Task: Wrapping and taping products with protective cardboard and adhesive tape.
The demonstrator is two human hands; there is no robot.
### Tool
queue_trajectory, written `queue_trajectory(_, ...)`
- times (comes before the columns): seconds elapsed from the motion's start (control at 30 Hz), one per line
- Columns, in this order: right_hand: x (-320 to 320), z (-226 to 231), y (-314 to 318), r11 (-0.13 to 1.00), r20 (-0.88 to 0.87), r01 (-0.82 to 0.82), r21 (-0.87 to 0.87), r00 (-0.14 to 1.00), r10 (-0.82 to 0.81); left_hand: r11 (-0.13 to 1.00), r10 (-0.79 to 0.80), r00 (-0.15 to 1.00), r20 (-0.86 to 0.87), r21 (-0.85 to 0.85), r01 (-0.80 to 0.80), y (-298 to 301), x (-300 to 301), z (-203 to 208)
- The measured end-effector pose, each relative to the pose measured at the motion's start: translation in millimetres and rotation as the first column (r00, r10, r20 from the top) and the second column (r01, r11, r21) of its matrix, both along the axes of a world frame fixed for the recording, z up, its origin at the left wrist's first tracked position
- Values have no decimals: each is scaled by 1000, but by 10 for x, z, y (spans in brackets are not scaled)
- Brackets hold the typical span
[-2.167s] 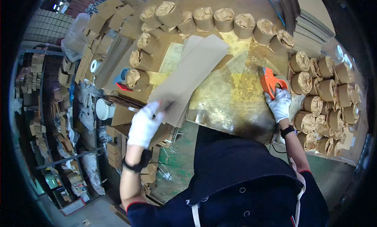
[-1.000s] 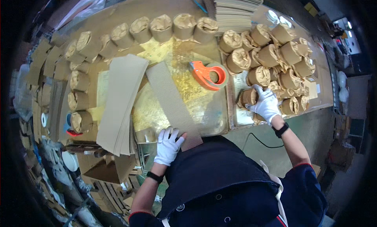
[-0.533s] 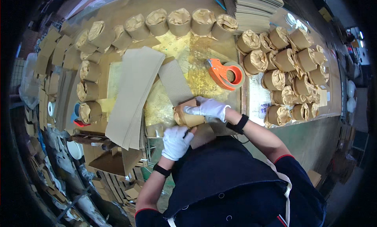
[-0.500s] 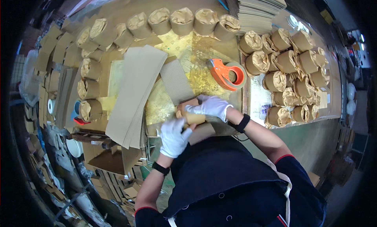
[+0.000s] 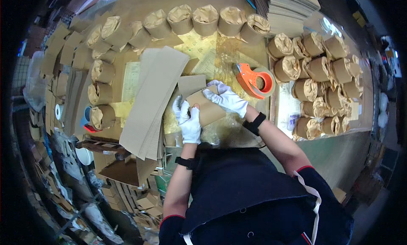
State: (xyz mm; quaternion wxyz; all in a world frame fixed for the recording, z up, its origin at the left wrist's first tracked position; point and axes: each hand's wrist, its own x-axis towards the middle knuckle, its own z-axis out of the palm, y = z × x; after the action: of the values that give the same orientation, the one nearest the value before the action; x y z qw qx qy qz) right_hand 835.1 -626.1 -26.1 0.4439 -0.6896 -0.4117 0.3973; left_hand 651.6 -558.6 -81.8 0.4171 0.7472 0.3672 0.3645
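In both of my white-gloved hands is a brown cardboard cylinder (image 5: pixel 207 111), tilted at the table's near side. My left hand (image 5: pixel 186 120) grips its left end, thumb on the near face and fingers bent at the far edge. Over the upper right side curls my right hand (image 5: pixel 227 99), its fingertips partly hidden behind the cardboard. A ribbed cardboard piece (image 5: pixel 192 84) shows just beyond the cylinder; whether it joins it I cannot tell. Long corrugated cardboard strips (image 5: pixel 152 96) lie fanned out left of my hands. An orange tape dispenser (image 5: pixel 250 80) rests beyond my right hand.
Cardboard cylinders stuffed with crumpled brown paper (image 5: pixel 205 22) line the far and left table edges. More stuffed cylinders (image 5: pixel 320 69) are grouped at the right. A stack of cardboard sheets (image 5: pixel 292 10) stands far right. Below the left edge sits an open cardboard box (image 5: pixel 121 168).
My hands have moved away from my body, and the left has gone from the near end to the cylinder's left side. Its broad cardboard face now shows, and less of the ribbed piece is visible.
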Motion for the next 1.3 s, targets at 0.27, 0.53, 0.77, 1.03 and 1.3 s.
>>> queue_trajectory(0.27,-17,-60,79,980,388,-190,61,909,153,762,-253,966,-61,-628,160,75,-52,403)
queue_trajectory(0.53,-234,377,-29,945,220,216,-247,962,-162,924,-133,954,-267,315,217,-79,47,571)
queue_trajectory(0.77,-189,618,-556,870,350,139,-474,936,41,932,-285,673,-682,-34,360,-241,-39,660)
queue_trajectory(1.03,341,631,-762,863,660,273,-425,745,90,936,-250,779,-575,61,346,-397,6,648)
queue_trajectory(1.3,687,73,-939,854,837,374,-362,534,121,931,-210,714,-668,87,355,-571,172,848)
